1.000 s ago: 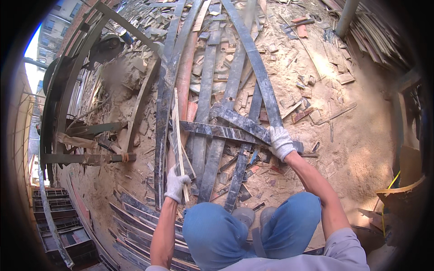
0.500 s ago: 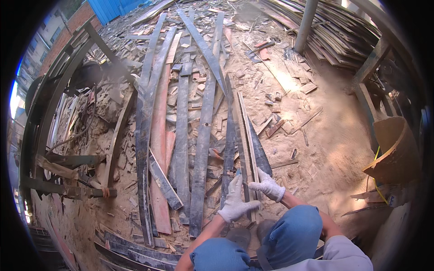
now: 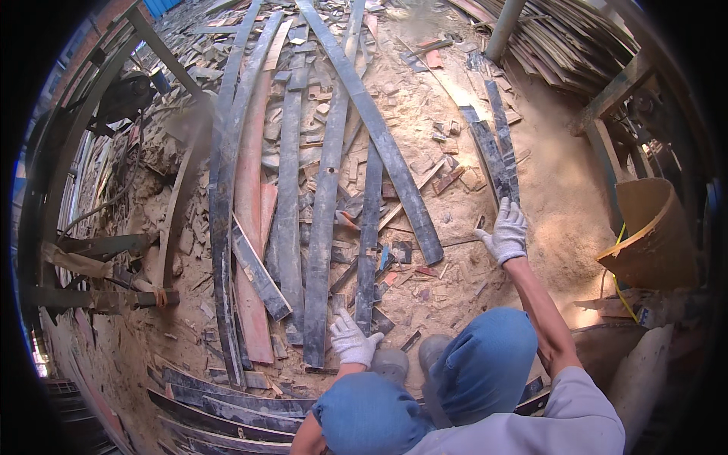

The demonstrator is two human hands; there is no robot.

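Observation:
My right hand (image 3: 504, 233), in a white work glove, reaches forward to the right. Its fingers are stretched out at the near ends of a few narrow dark boards (image 3: 494, 155) that lie on the sandy ground. My left hand (image 3: 351, 341), gloved too, is open beside my left knee with nothing in it. Close to it are the near ends of a long dark plank (image 3: 329, 205) and a narrower dark strip (image 3: 368, 235). A dark plank (image 3: 379, 136) lies slanting between my hands and farther ahead, its near end toward the right.
Long dark and reddish planks (image 3: 250, 220) lie lengthwise on wood scraps and sand. More boards (image 3: 235, 406) lie at the lower left. A frame (image 3: 95, 243) stands left, a post (image 3: 506, 30) and stacked boards (image 3: 565, 53) far right, a curved brown piece (image 3: 648, 231) at right.
The narrow boards between my hands have gone to the right, onto the sand. My right hand has moved right and forward; my left hand has drawn back to the left, apart from them.

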